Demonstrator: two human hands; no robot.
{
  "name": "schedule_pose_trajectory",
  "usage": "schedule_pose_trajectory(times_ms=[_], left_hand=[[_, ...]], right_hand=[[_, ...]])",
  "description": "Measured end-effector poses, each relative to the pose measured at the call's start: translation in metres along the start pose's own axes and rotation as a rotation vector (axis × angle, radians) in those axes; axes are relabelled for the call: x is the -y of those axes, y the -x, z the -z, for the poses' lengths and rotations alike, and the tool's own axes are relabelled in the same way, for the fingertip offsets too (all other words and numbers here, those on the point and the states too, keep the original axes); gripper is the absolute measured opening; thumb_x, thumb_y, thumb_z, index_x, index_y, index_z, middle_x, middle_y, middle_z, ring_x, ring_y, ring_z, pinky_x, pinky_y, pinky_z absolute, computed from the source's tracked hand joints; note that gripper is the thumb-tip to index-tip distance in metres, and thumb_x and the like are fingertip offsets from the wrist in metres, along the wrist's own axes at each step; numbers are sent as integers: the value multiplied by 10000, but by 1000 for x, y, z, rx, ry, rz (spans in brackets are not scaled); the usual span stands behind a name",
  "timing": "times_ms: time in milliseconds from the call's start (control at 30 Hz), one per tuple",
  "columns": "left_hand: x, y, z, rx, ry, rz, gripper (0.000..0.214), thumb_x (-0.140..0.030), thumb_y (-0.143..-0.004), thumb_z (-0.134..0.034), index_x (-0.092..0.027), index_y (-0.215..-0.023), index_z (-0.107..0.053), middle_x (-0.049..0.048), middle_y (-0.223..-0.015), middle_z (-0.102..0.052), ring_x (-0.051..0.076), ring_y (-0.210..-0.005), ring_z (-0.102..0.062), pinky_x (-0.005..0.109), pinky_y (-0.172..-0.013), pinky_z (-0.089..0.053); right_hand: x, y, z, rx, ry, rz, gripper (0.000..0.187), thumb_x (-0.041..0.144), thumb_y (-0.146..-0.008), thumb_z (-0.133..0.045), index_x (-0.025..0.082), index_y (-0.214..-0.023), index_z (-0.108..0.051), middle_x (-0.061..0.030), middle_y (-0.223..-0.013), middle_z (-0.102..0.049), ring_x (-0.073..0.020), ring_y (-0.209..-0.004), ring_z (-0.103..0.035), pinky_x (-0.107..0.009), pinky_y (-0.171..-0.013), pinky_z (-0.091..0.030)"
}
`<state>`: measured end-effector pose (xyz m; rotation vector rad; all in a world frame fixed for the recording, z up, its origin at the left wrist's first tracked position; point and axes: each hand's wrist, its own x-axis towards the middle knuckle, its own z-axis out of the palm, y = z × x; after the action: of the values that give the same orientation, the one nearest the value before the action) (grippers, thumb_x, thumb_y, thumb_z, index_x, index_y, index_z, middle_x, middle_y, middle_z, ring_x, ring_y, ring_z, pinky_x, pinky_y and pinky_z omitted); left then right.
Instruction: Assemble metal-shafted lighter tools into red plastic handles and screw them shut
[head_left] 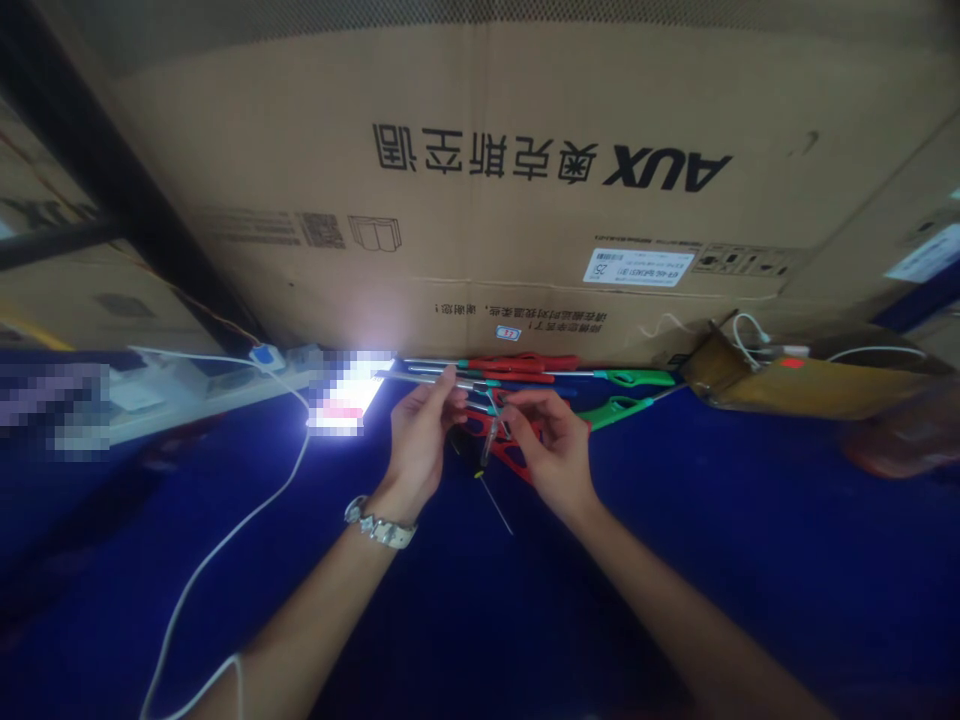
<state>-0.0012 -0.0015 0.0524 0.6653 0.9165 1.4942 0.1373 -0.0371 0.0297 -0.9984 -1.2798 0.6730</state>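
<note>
My left hand, with a watch or bracelet at the wrist, is closed, thumb and fingers pinching a thin silver metal tube. It looks like the nozzle of a long-necked lighter. My right hand is closed just to the right, its fingertips pinched by a small thin piece that I cannot make out. Below and between the hands lies a small screwdriver with a clear handle and a thin shaft. Behind them are red long-necked lighters and green ones, partly hidden by my fingers.
A large cardboard box with upside-down printing stands close behind. At the left are a bright pixelated patch and a white cable crossing the blue surface. A brown open container with white cables sits at the right.
</note>
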Motion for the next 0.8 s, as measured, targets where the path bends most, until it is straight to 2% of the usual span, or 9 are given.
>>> schedule_pose_trajectory(times_ms=[67, 200, 433, 533, 800], left_hand=[[1, 0, 0, 4, 3, -2, 324, -366, -599, -902, -147, -643, -667, -14, -627, -652, 81, -568, -575, 212, -565, -450], [3, 0, 0, 12, -3, -5, 335, -376, -599, -904, -148, -646, -663, -15, -626, -652, 81, -567, -578, 213, -569, -458], [2, 1, 0, 22, -7, -12, 339, -390, -630, -891, -149, -642, -654, -12, -626, -649, 76, -558, -568, 211, -562, -462], [3, 1, 0, 30, -4, -18, 348, -398, -625, -893, -147, -638, -651, -11, -629, -647, 74, -561, -567, 202, -557, -468], [4, 0, 1, 34, -30, -39, 393, -432, -581, -905, -137, -671, -662, -16, -623, -640, 81, -553, -566, 197, -545, -468]], right_hand=[[2, -1, -1, -8, -29, -5, 152, 341, -878, -695, 246, -995, -685, -13, -825, -700, -169, -738, -638, -323, -710, -517], [6, -1, -1, -28, 22, 6, 78, 305, -868, -700, 241, -902, -728, -15, -840, -737, -161, -704, -644, -317, -686, -531], [5, 0, 2, 23, 191, 107, 162, 250, -917, -621, 246, -1043, -724, -28, -897, -721, -169, -760, -651, -332, -727, -538], [7, 0, 2, 32, 284, 156, 161, 231, -923, -601, 244, -1012, -734, -40, -921, -725, -179, -783, -660, -344, -742, -544], [11, -2, 1, 21, 475, 297, 123, 155, -859, -613, 191, -891, -726, -40, -796, -678, -182, -721, -634, -332, -696, -534]])
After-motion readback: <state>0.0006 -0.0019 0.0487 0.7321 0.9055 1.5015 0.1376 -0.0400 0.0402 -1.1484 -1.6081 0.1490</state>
